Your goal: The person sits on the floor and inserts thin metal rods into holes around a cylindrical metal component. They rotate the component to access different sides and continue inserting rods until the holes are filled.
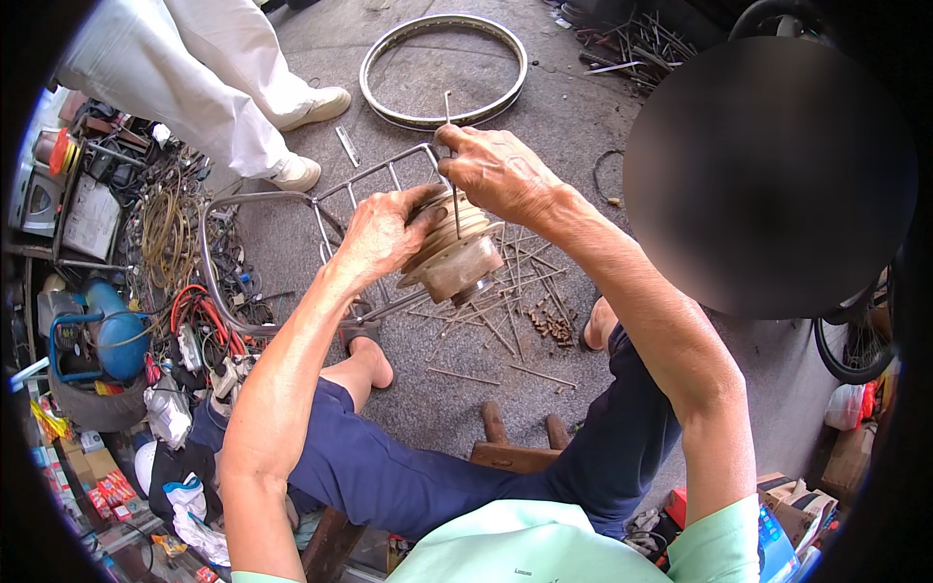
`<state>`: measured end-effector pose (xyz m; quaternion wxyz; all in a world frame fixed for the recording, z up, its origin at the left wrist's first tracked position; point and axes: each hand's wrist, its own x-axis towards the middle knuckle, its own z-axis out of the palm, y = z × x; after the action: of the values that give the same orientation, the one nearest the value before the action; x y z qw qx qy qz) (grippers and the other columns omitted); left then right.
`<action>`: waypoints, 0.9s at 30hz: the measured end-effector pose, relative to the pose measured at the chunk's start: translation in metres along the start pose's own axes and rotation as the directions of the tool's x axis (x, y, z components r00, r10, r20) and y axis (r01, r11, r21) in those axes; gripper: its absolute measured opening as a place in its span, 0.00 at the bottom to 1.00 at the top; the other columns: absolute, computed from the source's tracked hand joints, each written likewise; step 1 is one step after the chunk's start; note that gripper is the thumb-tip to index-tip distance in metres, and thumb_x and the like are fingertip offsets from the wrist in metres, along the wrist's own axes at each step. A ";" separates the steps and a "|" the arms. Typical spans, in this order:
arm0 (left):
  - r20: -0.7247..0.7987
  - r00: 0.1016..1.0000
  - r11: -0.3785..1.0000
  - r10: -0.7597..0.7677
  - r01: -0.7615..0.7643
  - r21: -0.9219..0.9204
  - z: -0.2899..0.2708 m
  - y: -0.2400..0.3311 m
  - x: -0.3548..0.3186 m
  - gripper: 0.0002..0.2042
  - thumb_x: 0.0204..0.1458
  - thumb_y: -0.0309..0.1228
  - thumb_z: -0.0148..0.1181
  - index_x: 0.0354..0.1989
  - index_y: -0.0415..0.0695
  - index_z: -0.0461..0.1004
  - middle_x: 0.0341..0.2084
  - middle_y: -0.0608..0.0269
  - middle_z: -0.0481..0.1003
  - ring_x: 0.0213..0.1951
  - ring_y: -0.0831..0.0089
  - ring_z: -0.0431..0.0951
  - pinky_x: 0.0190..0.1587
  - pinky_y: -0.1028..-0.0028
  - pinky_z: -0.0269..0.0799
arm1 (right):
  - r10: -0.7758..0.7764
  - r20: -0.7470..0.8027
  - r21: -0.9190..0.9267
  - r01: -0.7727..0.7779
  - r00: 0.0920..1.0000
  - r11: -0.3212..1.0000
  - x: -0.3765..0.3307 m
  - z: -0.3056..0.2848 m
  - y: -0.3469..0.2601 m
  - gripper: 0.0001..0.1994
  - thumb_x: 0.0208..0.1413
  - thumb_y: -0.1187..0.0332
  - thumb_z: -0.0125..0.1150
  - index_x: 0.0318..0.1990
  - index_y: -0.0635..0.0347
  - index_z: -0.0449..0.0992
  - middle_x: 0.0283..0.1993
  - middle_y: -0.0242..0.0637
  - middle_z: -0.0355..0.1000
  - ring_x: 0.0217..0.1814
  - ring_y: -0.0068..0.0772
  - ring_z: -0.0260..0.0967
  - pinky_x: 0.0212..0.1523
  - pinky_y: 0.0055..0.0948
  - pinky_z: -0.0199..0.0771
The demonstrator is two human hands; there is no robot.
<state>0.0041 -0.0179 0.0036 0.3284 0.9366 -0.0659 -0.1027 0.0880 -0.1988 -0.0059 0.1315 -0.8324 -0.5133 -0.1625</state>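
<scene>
Above the floor between my knees, my left hand grips a dirty, ribbed metal wheel hub, its fingers wrapped round the upper part. The hub is tilted, with its wide drum end toward the lower right. In my right hand is a thin metal spoke, pinched between thumb and fingers. One end sticks up above the hand; the lower end reaches the hub's flange. Whether it passes through a hole there, I cannot tell. Below the hub, several loose spokes lie criss-crossed beside a small heap of spoke nipples.
A bare wheel rim lies farther off on the floor. A tubular metal rack rests behind my left arm. Another person in pale trousers stands at the far left. Tangled cables and clutter line the left side; a wooden stool shows between my legs.
</scene>
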 end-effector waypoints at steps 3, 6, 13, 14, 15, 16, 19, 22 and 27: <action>0.008 1.000 1.000 -0.014 0.015 -0.004 -0.001 0.001 0.000 0.19 0.58 0.39 0.56 0.55 0.44 0.75 0.41 0.47 0.80 0.46 0.56 0.81 0.50 0.64 0.74 | 0.010 0.015 -0.021 -0.010 1.000 1.000 -0.001 -0.003 0.000 0.04 0.45 0.72 0.60 0.24 0.61 0.80 0.44 0.47 0.73 0.43 0.41 0.76 0.43 0.34 0.79; 0.010 1.000 1.000 -0.014 0.014 -0.010 -0.001 0.002 0.000 0.19 0.58 0.39 0.56 0.55 0.44 0.75 0.41 0.48 0.80 0.46 0.57 0.81 0.50 0.64 0.74 | 0.040 0.046 -0.005 -0.040 0.998 0.999 -0.002 -0.005 0.000 0.03 0.45 0.74 0.61 0.26 0.63 0.80 0.47 0.47 0.72 0.44 0.41 0.76 0.43 0.34 0.79; -0.029 0.999 1.000 0.023 -0.023 -0.019 0.001 -0.001 -0.001 0.17 0.57 0.40 0.56 0.51 0.47 0.77 0.39 0.48 0.80 0.43 0.51 0.81 0.48 0.60 0.75 | 0.014 0.106 -0.031 -0.011 0.994 0.999 0.001 -0.006 -0.003 0.05 0.44 0.76 0.62 0.31 0.66 0.80 0.52 0.48 0.71 0.48 0.40 0.75 0.45 0.33 0.80; -0.016 1.000 1.000 0.007 -0.007 -0.013 0.001 -0.001 -0.001 0.18 0.57 0.40 0.56 0.52 0.46 0.77 0.39 0.48 0.80 0.44 0.53 0.81 0.49 0.62 0.74 | 0.009 0.106 -0.039 -0.005 0.994 0.999 0.002 -0.005 -0.004 0.05 0.45 0.76 0.62 0.31 0.66 0.80 0.53 0.48 0.71 0.48 0.40 0.75 0.45 0.33 0.80; -0.002 1.000 1.000 -0.009 0.009 -0.005 0.000 0.000 -0.001 0.18 0.57 0.40 0.57 0.53 0.44 0.76 0.39 0.47 0.80 0.44 0.55 0.81 0.49 0.63 0.74 | 0.011 0.113 -0.041 -0.006 0.994 0.999 0.003 -0.005 -0.004 0.05 0.45 0.76 0.62 0.31 0.65 0.80 0.53 0.47 0.71 0.49 0.40 0.75 0.46 0.33 0.80; 0.011 1.000 1.000 -0.026 0.026 0.002 -0.001 0.000 -0.001 0.19 0.57 0.39 0.58 0.54 0.43 0.75 0.40 0.47 0.80 0.45 0.57 0.82 0.49 0.64 0.74 | 0.012 0.120 -0.044 -0.007 0.993 0.999 0.003 -0.004 -0.005 0.05 0.45 0.75 0.62 0.31 0.65 0.80 0.53 0.47 0.71 0.49 0.40 0.75 0.46 0.33 0.79; 0.003 1.000 1.000 -0.024 0.024 -0.018 -0.001 0.000 0.000 0.20 0.56 0.40 0.58 0.54 0.43 0.75 0.39 0.47 0.80 0.45 0.57 0.82 0.49 0.64 0.74 | 0.019 0.113 -0.044 -0.014 0.993 0.999 0.003 -0.003 -0.006 0.05 0.46 0.75 0.61 0.30 0.65 0.80 0.53 0.47 0.71 0.50 0.39 0.74 0.47 0.32 0.79; -0.015 1.000 1.000 0.002 -0.002 -0.025 0.001 -0.001 0.000 0.18 0.56 0.39 0.57 0.53 0.47 0.77 0.39 0.48 0.80 0.44 0.51 0.81 0.49 0.61 0.75 | 0.027 0.092 -0.041 -0.023 0.995 0.999 0.001 -0.003 -0.005 0.04 0.45 0.75 0.62 0.29 0.65 0.80 0.52 0.47 0.71 0.49 0.39 0.74 0.46 0.32 0.79; -0.016 1.000 1.000 0.004 -0.005 -0.028 0.001 -0.001 0.000 0.18 0.56 0.39 0.57 0.53 0.47 0.76 0.40 0.48 0.80 0.45 0.52 0.81 0.50 0.62 0.74 | 0.034 0.078 -0.046 -0.031 0.996 0.998 -0.001 -0.004 -0.005 0.03 0.43 0.74 0.63 0.27 0.64 0.80 0.51 0.48 0.71 0.48 0.40 0.75 0.45 0.33 0.79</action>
<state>0.0038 -0.0180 0.0026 0.3423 0.9325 -0.0640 -0.0956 0.0827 -0.1989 -0.0020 0.0952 -0.8491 -0.5007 -0.1391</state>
